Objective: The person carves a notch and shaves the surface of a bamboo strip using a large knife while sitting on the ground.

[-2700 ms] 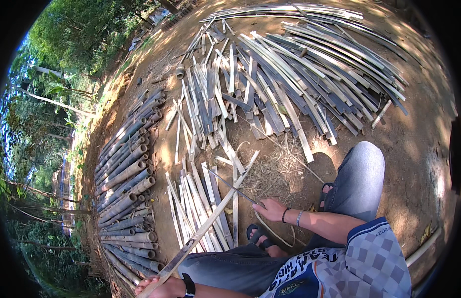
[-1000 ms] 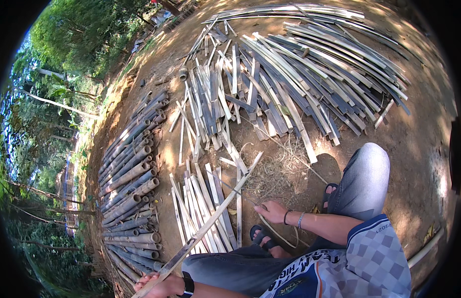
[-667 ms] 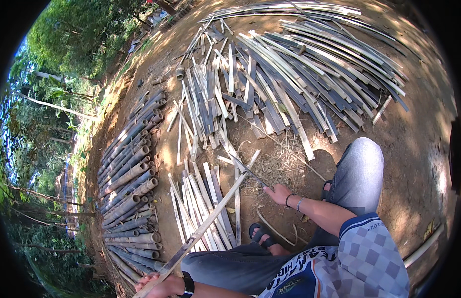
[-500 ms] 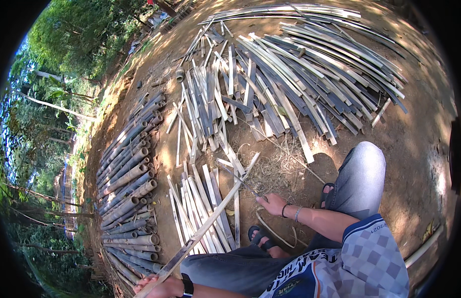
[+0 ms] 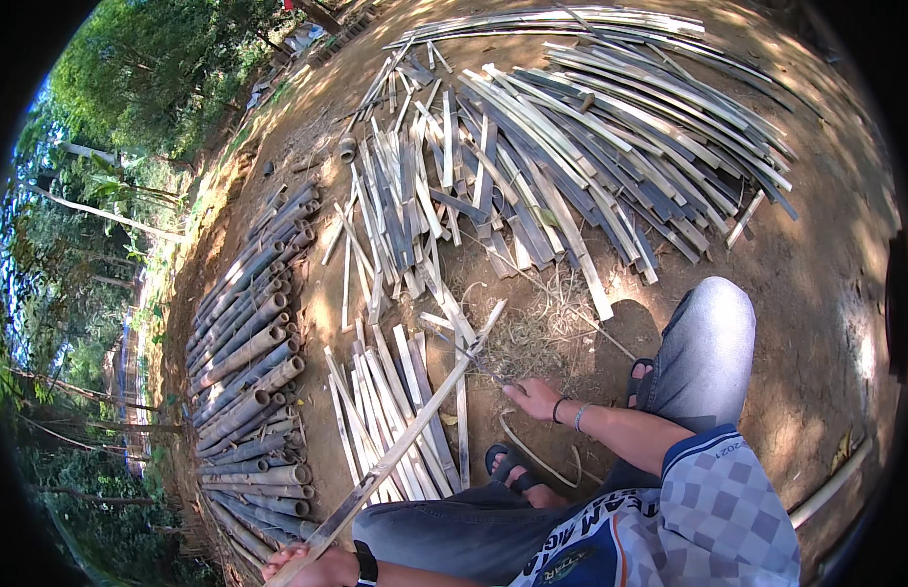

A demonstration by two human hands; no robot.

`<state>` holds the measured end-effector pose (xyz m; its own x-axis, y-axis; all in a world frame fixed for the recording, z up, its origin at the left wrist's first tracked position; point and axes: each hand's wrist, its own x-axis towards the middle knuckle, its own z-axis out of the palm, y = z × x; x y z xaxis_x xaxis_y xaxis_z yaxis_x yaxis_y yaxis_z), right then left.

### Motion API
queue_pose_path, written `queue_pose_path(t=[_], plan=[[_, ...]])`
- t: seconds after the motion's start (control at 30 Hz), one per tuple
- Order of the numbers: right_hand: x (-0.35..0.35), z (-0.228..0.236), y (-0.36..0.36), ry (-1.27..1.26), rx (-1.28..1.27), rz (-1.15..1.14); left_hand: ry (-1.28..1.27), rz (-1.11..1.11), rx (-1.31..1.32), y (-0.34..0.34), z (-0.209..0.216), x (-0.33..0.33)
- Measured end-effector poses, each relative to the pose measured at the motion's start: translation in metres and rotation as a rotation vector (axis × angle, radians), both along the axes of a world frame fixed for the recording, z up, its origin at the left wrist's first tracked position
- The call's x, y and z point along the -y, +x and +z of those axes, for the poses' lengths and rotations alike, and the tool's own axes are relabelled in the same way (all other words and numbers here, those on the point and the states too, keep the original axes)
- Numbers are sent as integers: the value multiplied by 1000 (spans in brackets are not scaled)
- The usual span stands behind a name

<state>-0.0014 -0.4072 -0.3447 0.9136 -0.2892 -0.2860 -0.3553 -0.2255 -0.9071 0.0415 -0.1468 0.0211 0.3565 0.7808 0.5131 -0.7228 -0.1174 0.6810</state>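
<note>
My left hand (image 5: pixel 315 565), closed around the near end of a long split bamboo strip (image 5: pixel 400 448), is at the lower left. The strip slants up and away to the right, across my leg and above a small pile of strips. My right hand (image 5: pixel 534 399) is closed on the handle of a knife (image 5: pixel 485 366). Its thin dark blade, somewhat blurred, lies against or very near the strip toward the far end; I cannot tell whether it cuts in. My fingers hide most of the handle.
Pale split strips (image 5: pixel 376 411) lie just beyond my left leg. A large spread of bamboo strips (image 5: pixel 611 147) covers the ground ahead. Stacked whole bamboo poles (image 5: pixel 253 367) lie at the left. Thin shavings (image 5: pixel 547 333) litter the dirt beyond my right hand.
The knife blade has moved slightly along the strip toward its near end, with my right hand shifting a little. My left hand keeps its hold on the strip.
</note>
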Motion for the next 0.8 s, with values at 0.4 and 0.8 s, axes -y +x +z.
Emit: queue_pose_path(t=[0.4,0.8], plan=[[10,16,-1,39,-30,-68,19,34,-4,-2,5,7],[9,-5,1,-13,15,-73,56,27,14,-2,10,13]])
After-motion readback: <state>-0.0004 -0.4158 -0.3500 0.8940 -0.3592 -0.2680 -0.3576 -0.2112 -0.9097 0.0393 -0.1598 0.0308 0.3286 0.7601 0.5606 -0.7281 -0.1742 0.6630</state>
